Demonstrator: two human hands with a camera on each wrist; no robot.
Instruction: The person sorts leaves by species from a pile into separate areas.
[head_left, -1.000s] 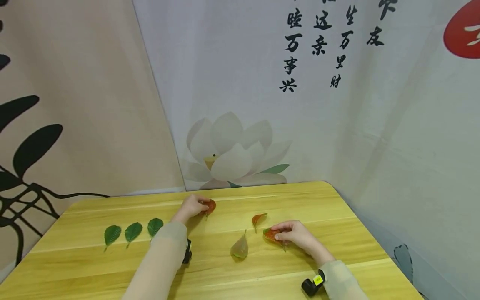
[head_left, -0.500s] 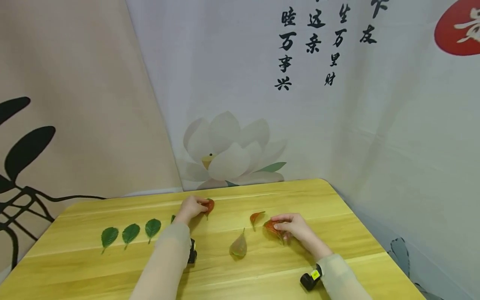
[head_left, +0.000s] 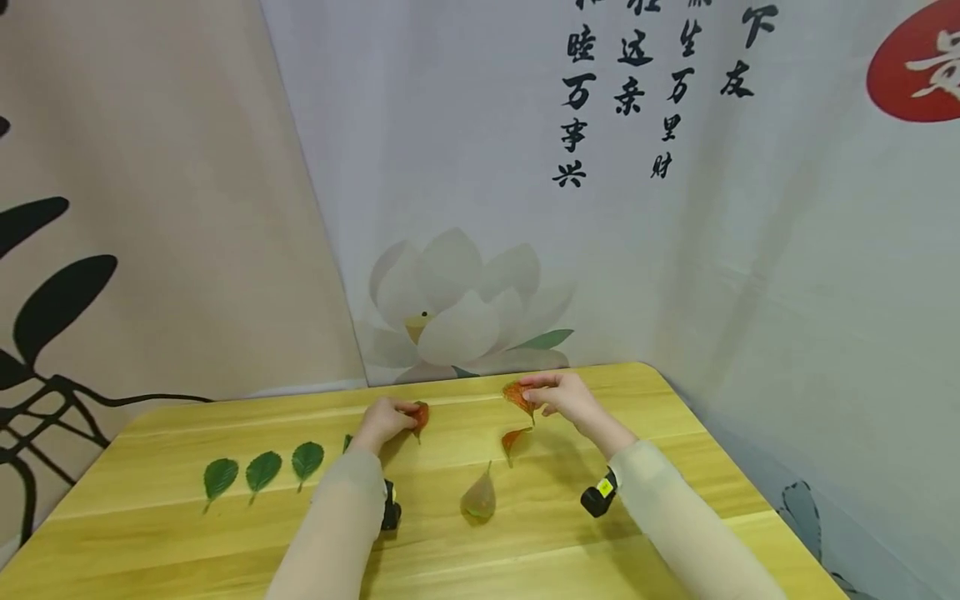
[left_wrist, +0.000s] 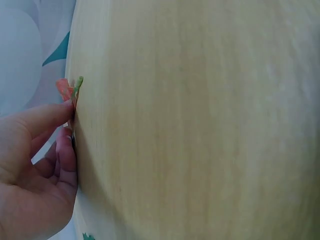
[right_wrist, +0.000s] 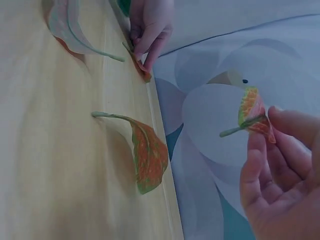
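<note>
Near the table's back edge my left hand [head_left: 384,423] pinches a red leaf [head_left: 422,417] between thumb and fingers; the left wrist view shows the leaf [left_wrist: 64,89] folded edge-on at the fingertips, close over the wood. My right hand [head_left: 566,398] holds up an orange-red leaf [head_left: 517,395], its greenish stem and yellow-green edge visible in the right wrist view. Just below it lies a curled orange leaf [head_left: 512,442], stem toward the person. A dull brownish-green leaf [head_left: 479,497] rests nearer the person, stem pointing away.
Several green leaves form a row on the left, among them one leaf [head_left: 221,479] at its far left end; another is mostly hidden by the left arm. The yellow wooden table [head_left: 150,533] ends at a printed cloth backdrop [head_left: 480,167].
My right hand has lifted its orange-red leaf and carried it away from the person, from beside the curled leaf to beyond it. My left hand stays with the red leaf at nearly the same spot.
</note>
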